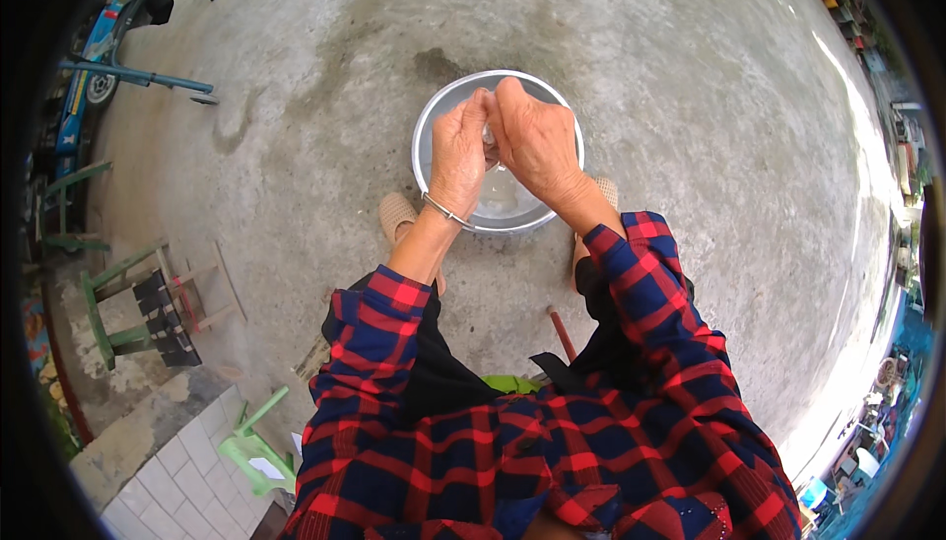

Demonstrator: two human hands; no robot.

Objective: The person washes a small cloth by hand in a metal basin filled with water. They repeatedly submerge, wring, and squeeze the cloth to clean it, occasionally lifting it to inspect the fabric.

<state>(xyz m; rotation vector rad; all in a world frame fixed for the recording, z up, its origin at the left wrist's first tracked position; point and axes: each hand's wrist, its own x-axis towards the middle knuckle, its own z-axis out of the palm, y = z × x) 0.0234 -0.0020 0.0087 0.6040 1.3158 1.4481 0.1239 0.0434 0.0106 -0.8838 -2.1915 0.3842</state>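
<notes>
Right now both hands meet over the metal basin [434, 121] on the concrete; left hand [459, 158] and right hand [535, 141] pinch a small pale thing [488, 134], fingers closed around it.

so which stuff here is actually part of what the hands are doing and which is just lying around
In use: left hand, right hand, small clear thing pinched between them, metal basin.

Lying about: green stool, wooden stools, blue cart, red stick.

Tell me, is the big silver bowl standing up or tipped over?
Standing upright. The bowl sits flat on the concrete, its open round rim facing up under both hands.
</notes>
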